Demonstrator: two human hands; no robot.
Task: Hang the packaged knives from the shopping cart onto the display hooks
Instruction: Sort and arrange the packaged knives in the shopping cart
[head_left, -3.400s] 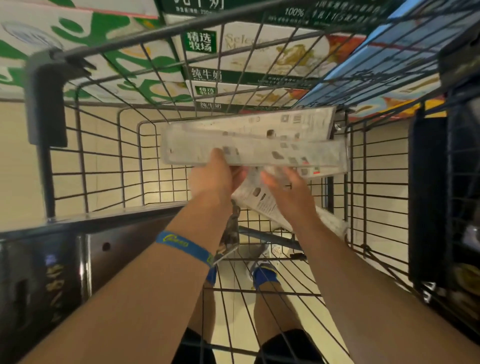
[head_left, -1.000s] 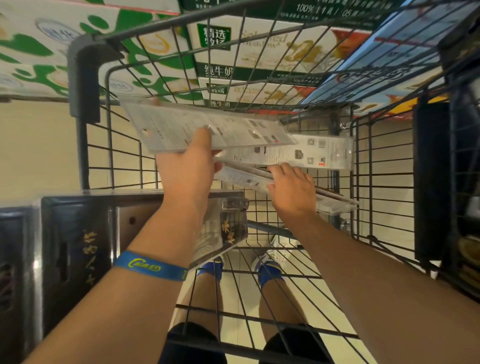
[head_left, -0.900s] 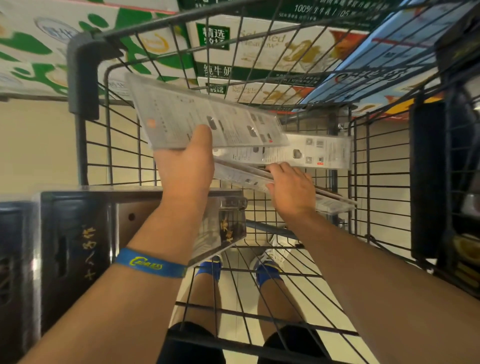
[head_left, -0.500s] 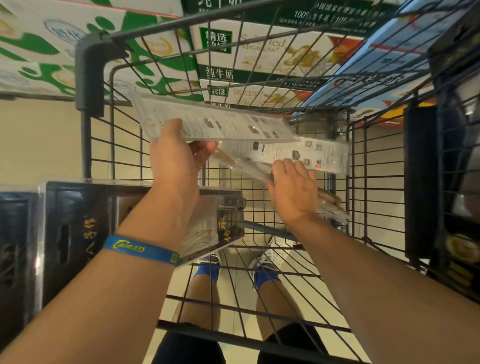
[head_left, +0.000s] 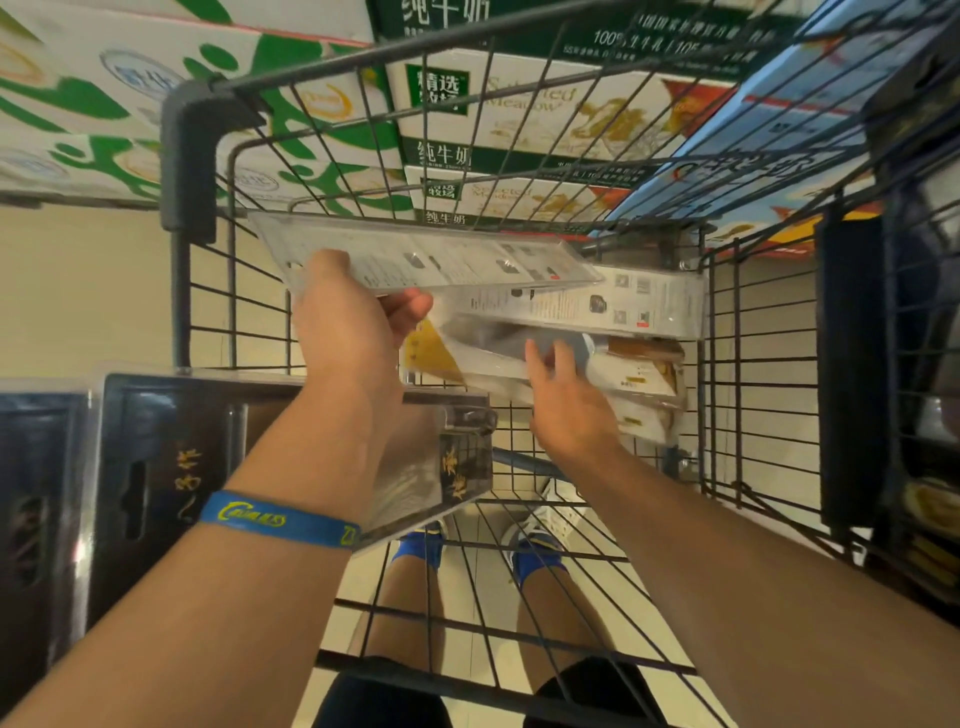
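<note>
The yellow-carded knife pack (head_left: 488, 343) has turned face-up since a moment ago under the right hand (head_left: 566, 405), whose straight fingers rest on it in the shopping cart (head_left: 187, 156), while the left hand (head_left: 353, 332) grips a clear knife pack (head_left: 426, 260) above; the gathering step next needs a closed grasp and lift.

Just one camera, worn on the person's head. It looks forward and down into the shopping cart (head_left: 187, 156), very near both arms. Milk boxes (head_left: 519, 114) sit past the cart's far rim, up top. Shoes (head_left: 535, 556) show through its wire floor below.
</note>
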